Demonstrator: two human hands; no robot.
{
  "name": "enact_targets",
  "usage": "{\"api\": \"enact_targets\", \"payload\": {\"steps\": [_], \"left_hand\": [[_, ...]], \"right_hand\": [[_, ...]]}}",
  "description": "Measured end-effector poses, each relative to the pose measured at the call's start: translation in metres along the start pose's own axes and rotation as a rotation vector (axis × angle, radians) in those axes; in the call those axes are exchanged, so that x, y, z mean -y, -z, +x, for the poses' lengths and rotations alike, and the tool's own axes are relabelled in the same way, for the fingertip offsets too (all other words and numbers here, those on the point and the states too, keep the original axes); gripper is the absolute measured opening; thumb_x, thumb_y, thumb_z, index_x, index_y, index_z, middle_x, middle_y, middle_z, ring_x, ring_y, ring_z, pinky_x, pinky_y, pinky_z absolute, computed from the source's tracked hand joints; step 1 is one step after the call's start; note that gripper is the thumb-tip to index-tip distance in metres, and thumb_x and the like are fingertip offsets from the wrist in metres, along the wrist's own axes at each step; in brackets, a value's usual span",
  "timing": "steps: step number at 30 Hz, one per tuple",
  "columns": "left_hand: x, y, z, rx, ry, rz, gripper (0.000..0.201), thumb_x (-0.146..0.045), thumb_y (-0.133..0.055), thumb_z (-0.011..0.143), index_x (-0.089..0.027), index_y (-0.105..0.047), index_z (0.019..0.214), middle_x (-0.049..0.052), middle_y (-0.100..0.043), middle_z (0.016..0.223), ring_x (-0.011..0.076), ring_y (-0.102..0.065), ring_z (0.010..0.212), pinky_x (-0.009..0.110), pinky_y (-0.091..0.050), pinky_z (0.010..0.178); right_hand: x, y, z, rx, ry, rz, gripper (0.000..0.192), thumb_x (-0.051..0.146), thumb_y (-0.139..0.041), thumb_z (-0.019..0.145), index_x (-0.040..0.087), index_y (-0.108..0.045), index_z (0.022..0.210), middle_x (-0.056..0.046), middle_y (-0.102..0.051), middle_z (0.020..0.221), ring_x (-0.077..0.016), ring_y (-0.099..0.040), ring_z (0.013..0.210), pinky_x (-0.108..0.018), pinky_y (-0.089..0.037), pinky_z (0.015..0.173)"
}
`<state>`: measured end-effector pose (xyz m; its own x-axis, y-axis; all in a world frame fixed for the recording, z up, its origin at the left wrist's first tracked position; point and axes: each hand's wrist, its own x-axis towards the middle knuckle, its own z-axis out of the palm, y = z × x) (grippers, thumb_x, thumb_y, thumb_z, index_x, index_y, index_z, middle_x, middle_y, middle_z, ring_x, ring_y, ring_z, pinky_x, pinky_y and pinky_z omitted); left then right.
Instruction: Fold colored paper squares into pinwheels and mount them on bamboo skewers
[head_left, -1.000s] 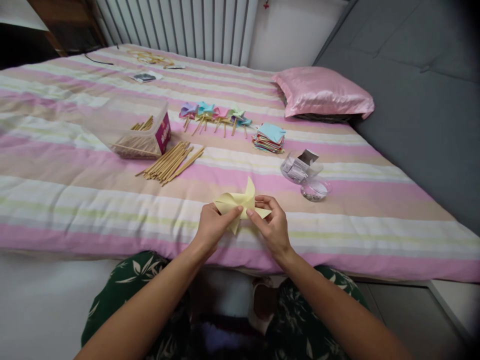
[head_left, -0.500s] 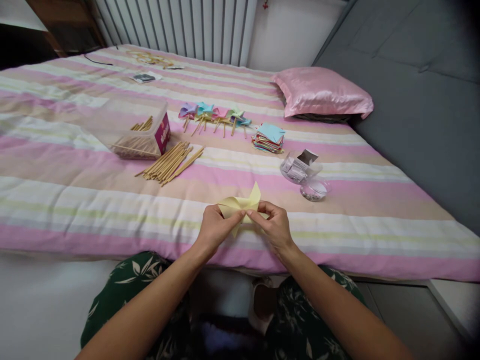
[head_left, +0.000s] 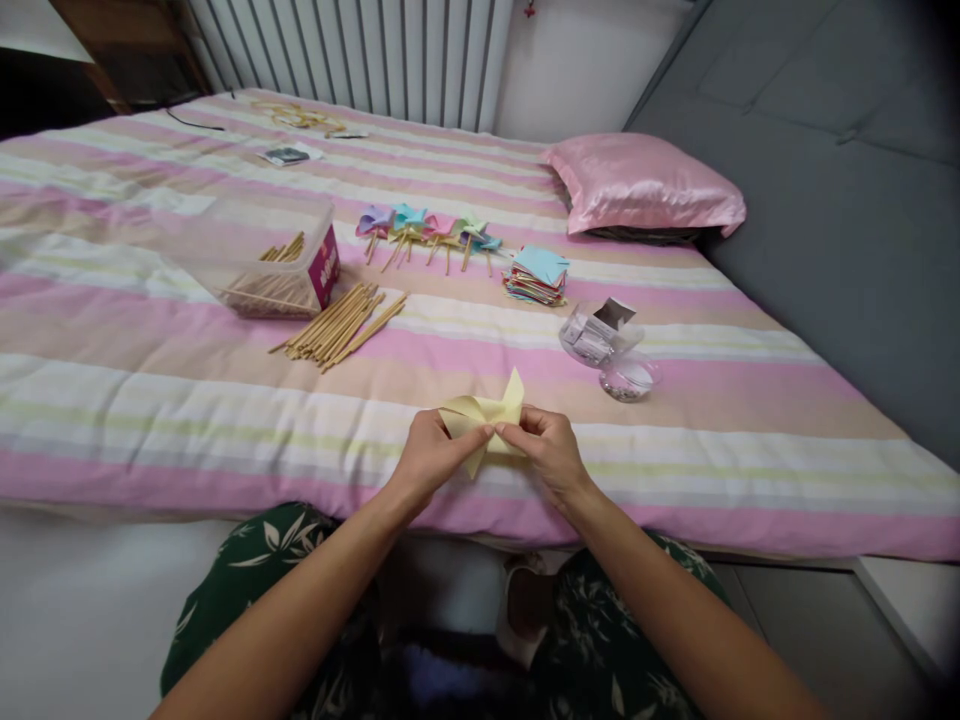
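Note:
A yellow paper pinwheel (head_left: 491, 410), its corners folded in toward the middle, is held over the near edge of the bed. My left hand (head_left: 433, 450) grips its left side, and my right hand (head_left: 551, 448) grips the right. Both thumbs press close together near the pinwheel's centre. One pointed blade stands up at the upper right, and another tip points down between the hands. The fingers behind the paper are partly hidden.
Beyond my hands lie wooden sticks (head_left: 345, 325), a clear plastic box (head_left: 277, 265) of more sticks, finished pinwheels (head_left: 409, 222), stacked coloured paper squares (head_left: 536, 275), and small clear containers (head_left: 630, 378). A pink pillow (head_left: 649, 185) rests at the right on the striped bed (head_left: 225, 430).
The pinwheel and the thumbs have shifted very slightly down and to the right. Both hands keep their hold on the paper; the other things stay where they were.

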<state>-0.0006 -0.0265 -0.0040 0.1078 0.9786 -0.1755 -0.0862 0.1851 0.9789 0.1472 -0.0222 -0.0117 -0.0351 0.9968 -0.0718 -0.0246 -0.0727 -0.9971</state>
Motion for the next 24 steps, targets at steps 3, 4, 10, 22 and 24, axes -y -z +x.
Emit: {"api": "enact_targets", "payload": {"steps": [3,4,10,22,24], "left_hand": [[-0.009,0.003,-0.001,0.020,0.044,-0.042,0.022,-0.032,-0.072,0.062,-0.013,-0.070,0.074,0.003,-0.066,0.068,0.0138,-0.056,0.060,0.022,-0.041,0.055],[-0.012,0.005,-0.001,0.013,0.058,-0.051,0.023,-0.033,-0.072,0.063,-0.013,-0.069,0.074,0.003,-0.066,0.067,0.0139,-0.056,0.060,0.022,-0.040,0.054],[-0.024,0.014,0.001,0.012,0.104,0.003,0.030,-0.039,-0.069,0.065,-0.013,-0.069,0.081,0.003,-0.064,0.069,0.0135,-0.055,0.063,0.022,-0.039,0.056],[-0.009,0.019,0.003,0.336,0.098,0.397,0.010,-0.023,-0.061,0.062,-0.014,-0.059,0.060,-0.003,-0.051,0.056,0.0096,-0.043,0.052,0.021,-0.028,0.048],[-0.007,0.020,0.004,0.347,0.092,0.435,0.010,-0.023,-0.060,0.060,-0.014,-0.058,0.059,-0.004,-0.050,0.055,0.0093,-0.042,0.051,0.021,-0.028,0.047]], "right_hand": [[0.004,0.003,0.001,0.033,-0.078,0.048,0.014,0.028,-0.070,0.061,0.015,-0.066,0.062,0.001,-0.062,0.061,-0.0117,-0.052,0.056,-0.023,-0.039,0.054],[0.005,0.004,0.002,0.049,-0.108,0.051,0.014,0.028,-0.070,0.061,0.015,-0.067,0.064,0.000,-0.062,0.061,-0.0119,-0.052,0.056,-0.023,-0.039,0.054],[0.007,0.011,0.004,0.194,-0.189,-0.026,0.019,0.028,-0.069,0.063,0.013,-0.071,0.075,-0.001,-0.065,0.067,-0.0127,-0.055,0.058,-0.024,-0.041,0.056],[0.009,0.015,0.003,0.439,0.015,-0.421,0.010,0.016,-0.060,0.065,0.013,-0.069,0.069,-0.003,-0.068,0.074,-0.0171,-0.062,0.071,-0.022,-0.044,0.061],[0.010,0.015,0.002,0.454,0.027,-0.447,0.011,0.015,-0.060,0.064,0.014,-0.070,0.070,-0.003,-0.069,0.077,-0.0178,-0.063,0.073,-0.022,-0.045,0.063]]}}
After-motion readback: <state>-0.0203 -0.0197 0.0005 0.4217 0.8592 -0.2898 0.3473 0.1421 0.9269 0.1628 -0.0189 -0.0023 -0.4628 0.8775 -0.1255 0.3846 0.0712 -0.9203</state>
